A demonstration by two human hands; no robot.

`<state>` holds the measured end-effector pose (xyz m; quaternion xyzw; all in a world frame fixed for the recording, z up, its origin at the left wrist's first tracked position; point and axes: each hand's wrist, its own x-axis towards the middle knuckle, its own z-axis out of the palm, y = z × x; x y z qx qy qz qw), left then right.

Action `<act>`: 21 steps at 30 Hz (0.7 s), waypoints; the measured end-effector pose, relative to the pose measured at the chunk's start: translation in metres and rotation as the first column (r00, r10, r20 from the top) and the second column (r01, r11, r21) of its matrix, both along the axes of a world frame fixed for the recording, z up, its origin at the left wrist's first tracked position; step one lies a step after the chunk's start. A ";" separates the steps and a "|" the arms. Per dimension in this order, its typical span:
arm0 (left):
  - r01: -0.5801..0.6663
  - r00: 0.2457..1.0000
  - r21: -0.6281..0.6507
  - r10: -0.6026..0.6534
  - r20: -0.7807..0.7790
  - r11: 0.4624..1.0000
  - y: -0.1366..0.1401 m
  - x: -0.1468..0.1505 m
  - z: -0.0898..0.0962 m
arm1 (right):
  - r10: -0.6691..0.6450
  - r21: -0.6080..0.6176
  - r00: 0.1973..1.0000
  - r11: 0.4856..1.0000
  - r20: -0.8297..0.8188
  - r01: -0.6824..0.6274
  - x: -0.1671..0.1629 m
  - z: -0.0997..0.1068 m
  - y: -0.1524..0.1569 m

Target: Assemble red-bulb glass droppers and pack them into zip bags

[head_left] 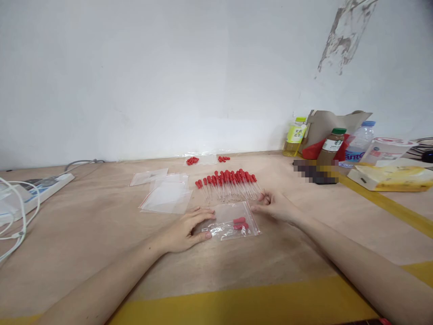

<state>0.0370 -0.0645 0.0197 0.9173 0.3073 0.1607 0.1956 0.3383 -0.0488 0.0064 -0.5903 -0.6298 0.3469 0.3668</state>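
Note:
A clear zip bag [223, 228] lies flat on the table, with glass droppers inside whose red rubber bulbs [240, 220] sit towards its right end. My left hand [189, 228] rests on the bag's left end, thumb and fingers apart. By the upper right corner of the bag is my right hand [275, 206]. Its fingers are curled, and its thumb tip meets the bag's zip edge; whatever they hold is hidden. Just beyond the bag, several loose red-bulbed droppers [226, 180] lie in a row, bulbs pointing away from me.
Flat empty zip bags [167, 194] lie to the left of the droppers. Red bulbs [192, 160] in clear plastic are near the wall. A power strip [56, 192] with white cables is far left. Drink bottles [331, 146], a tissue pack [392, 177] and a blurred dark object [314, 171] stand right.

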 end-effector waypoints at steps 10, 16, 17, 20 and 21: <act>0.016 0.999 0.042 -0.014 -0.047 0.999 0.001 0.000 -0.002 | -0.297 0.306 0.905 0.930 0.306 0.202 -0.012 0.021 0.101; 0.020 0.999 0.054 -0.018 -0.037 0.998 0.000 -0.001 -0.002 | -0.358 0.212 0.890 0.928 0.283 0.306 -0.026 0.016 0.129; 0.020 0.999 0.051 -0.019 -0.036 0.998 0.000 -0.001 -0.002 | -0.362 0.207 0.891 0.927 0.275 0.313 -0.027 0.016 0.130; 0.021 0.999 0.047 -0.020 -0.034 0.999 0.001 0.000 -0.003 | -0.365 0.210 0.898 0.924 0.247 0.319 -0.027 0.019 0.131; 0.021 0.999 0.047 -0.019 -0.033 0.999 0.001 0.000 -0.003 | -0.363 0.213 0.900 0.924 0.240 0.316 -0.026 0.020 0.131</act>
